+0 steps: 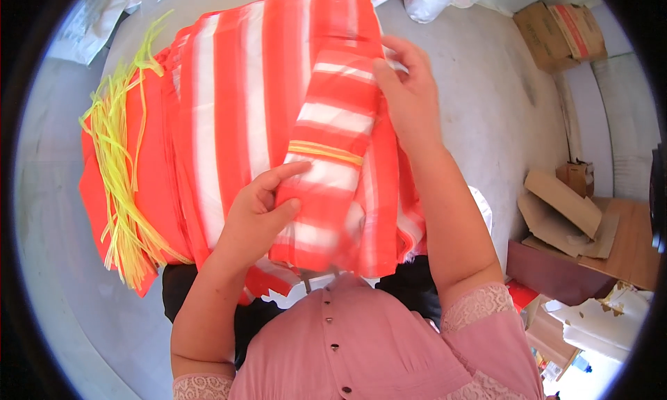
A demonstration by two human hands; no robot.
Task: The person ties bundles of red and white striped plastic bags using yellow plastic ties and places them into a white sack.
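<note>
A folded red-and-white striped plastic bundle (333,115) lies slantwise on a larger stack of the same striped sheeting (236,73), across my lap. A thin yellow tie (326,151) goes round its middle. My right hand (410,80) is closed on the bundle's upper right edge, thumb on top, its other fingers partly hidden behind the edge. At the lower left edge is my left hand (257,212), its index finger and thumb apart and touching the bundle just below the tie; the remaining fingers are curled and partly hidden. The bundle's lower end is blurred.
Loose yellow plastic strips (125,170) drape over the stack's left side. An opened cardboard box (566,216) sits on a brown wooden surface (632,240) at right. More cardboard cartons (556,35) stand at the far right. White bags (427,0) lie beyond the stack.
</note>
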